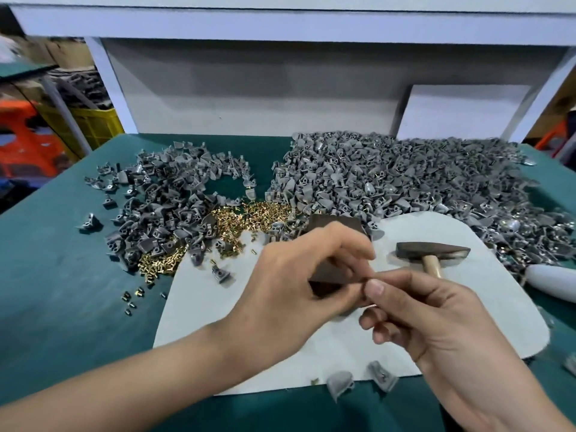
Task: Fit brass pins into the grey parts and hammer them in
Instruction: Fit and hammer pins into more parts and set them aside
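Note:
My left hand (296,275) and my right hand (424,316) meet fingertip to fingertip above a white mat (249,332). The left hand's curled fingers and thumb pinch a small grey part (348,308), mostly hidden under the thumb. The right hand's thumb and forefinger pinch a thin brass pin (371,306) against that part; the pin barely shows. A dark metal block (333,224) lies on the mat behind the left fingers. A hammer (433,249) with a wooden handle lies on the mat behind the right hand, untouched.
Loose brass pins (249,213) are heaped at the mat's far edge, between a grey-parts pile at left (162,198) and a larger one at right (405,179). Two grey parts (341,383) lie at the mat's near edge. A white object (551,280) sits far right.

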`<state>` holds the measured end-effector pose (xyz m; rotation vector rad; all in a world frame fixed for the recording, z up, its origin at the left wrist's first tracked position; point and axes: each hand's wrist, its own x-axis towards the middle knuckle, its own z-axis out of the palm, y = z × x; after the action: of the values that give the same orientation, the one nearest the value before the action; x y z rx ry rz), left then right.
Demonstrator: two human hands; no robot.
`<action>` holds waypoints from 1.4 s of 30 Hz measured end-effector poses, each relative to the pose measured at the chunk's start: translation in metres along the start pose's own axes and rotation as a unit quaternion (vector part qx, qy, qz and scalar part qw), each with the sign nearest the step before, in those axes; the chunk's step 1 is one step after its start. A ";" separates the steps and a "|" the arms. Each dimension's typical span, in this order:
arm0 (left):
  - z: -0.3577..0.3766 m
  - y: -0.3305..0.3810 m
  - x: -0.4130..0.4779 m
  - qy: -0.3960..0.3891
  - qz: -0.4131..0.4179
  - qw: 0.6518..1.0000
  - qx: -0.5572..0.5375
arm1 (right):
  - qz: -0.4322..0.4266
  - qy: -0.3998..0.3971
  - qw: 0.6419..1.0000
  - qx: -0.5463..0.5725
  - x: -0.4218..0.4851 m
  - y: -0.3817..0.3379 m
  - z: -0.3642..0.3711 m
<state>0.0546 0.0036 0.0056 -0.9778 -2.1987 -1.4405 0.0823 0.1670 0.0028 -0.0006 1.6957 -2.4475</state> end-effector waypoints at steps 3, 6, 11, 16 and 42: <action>0.001 -0.008 0.000 -0.018 0.124 0.983 0.134 | -0.010 0.022 0.999 -0.038 0.001 0.001 -0.002; 0.001 -0.014 0.003 -0.042 0.165 0.971 0.167 | -0.027 0.041 0.997 -0.066 0.004 0.002 -0.004; -0.013 -0.020 0.022 -0.058 0.052 0.990 0.118 | -0.007 0.087 0.994 -0.061 0.013 0.000 -0.012; 0.011 -0.019 0.017 -0.022 0.038 0.997 0.070 | -0.018 0.132 0.991 0.004 0.016 0.006 -0.009; 0.023 -0.025 0.020 -0.035 0.056 0.997 0.033 | -0.021 0.111 0.992 0.052 0.011 0.005 -0.023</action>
<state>0.0251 0.0249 -0.0091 -1.1252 -2.1868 -1.2935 0.0700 0.1854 -0.0111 0.2622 1.6624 -2.6508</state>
